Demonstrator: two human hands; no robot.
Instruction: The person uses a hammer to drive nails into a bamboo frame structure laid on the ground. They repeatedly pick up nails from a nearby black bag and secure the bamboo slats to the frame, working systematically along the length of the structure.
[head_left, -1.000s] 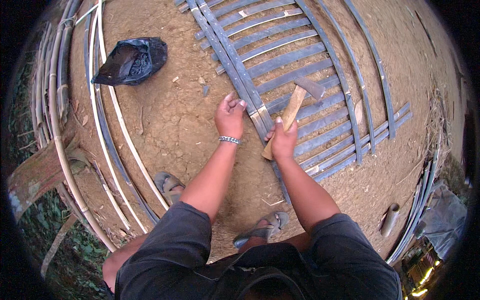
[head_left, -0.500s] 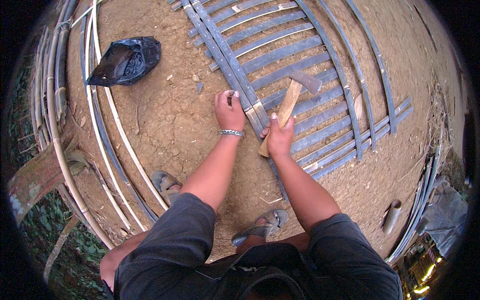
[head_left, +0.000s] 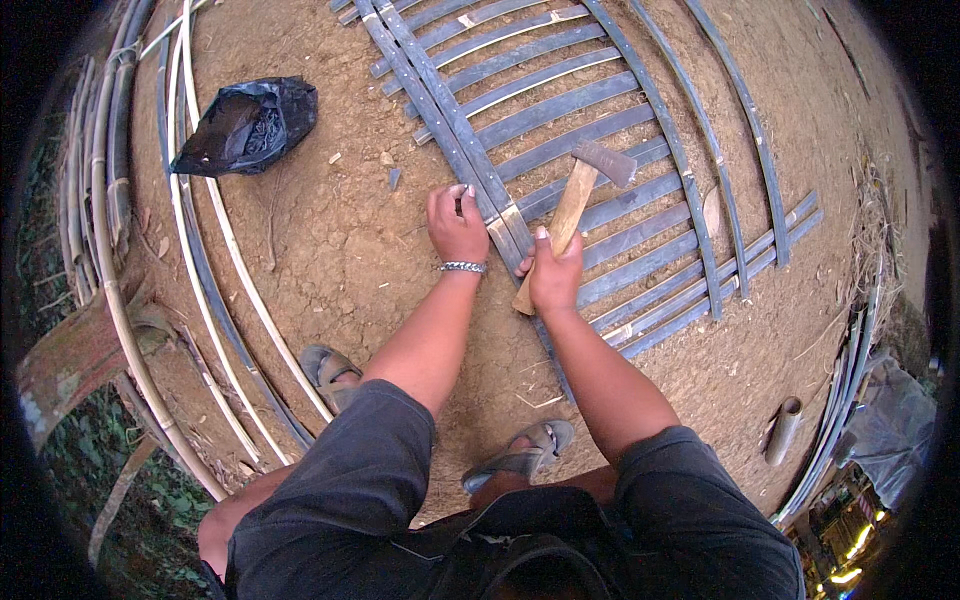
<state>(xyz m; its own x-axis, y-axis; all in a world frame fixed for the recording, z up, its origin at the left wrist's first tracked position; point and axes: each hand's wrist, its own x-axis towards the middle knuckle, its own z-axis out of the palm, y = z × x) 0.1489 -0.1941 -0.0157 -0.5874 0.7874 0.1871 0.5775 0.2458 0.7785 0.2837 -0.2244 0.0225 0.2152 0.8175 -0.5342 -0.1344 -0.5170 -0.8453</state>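
Note:
A panel of grey bamboo slats (head_left: 600,130) lies flat on the bare dirt in front of me. My right hand (head_left: 553,277) grips the wooden handle of a hammer (head_left: 575,200), its metal head raised above the slats. My left hand (head_left: 456,225), with a metal bracelet at the wrist, pinches something small against the long double rail (head_left: 470,150) at the panel's left edge; what it holds is too small to make out. Both forearms reach forward from my crouched legs.
A crumpled black plastic bag (head_left: 243,125) lies on the dirt to the upper left. Long loose bamboo strips (head_left: 200,290) curve along the left. My sandalled feet (head_left: 325,368) rest on the ground. A short bamboo tube (head_left: 783,430) lies at the right.
Both hands have stayed close together at the rail. The hammer's head is a little higher and further right than before. The view has shifted slightly.

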